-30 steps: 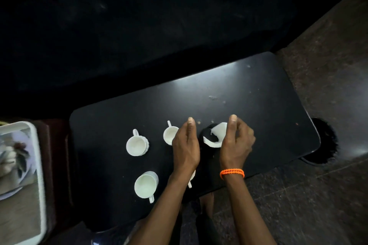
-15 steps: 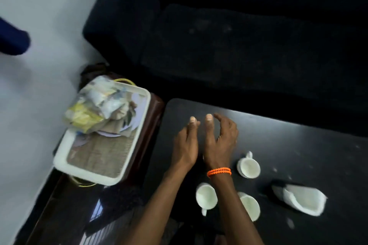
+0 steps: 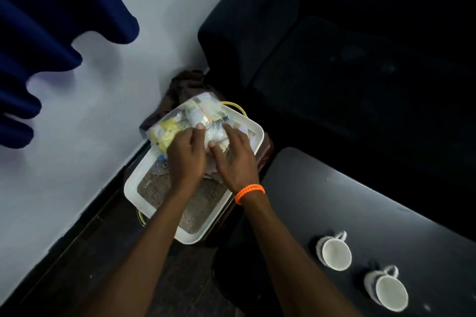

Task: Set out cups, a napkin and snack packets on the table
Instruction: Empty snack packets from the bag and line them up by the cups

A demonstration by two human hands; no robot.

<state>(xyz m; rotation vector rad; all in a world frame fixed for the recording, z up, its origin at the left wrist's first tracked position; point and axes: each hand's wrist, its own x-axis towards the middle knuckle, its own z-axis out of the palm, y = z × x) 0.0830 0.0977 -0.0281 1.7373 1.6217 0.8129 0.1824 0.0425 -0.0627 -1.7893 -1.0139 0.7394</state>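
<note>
Both hands were on the clear bag of snack packets in the white tray: left hand and right hand half-curled, fingertips touching it, not visibly gripping. Looked light, crinkly, slippery; probably best pinched from both sides.

This looks like a home sitting room. A dark upholstered sofa fills the upper right of the frame, with a low black glossy bench in front of it at lower right. Deep blue pleated curtains hang at upper left against a plain white wall, above dark floor tiles.
</note>
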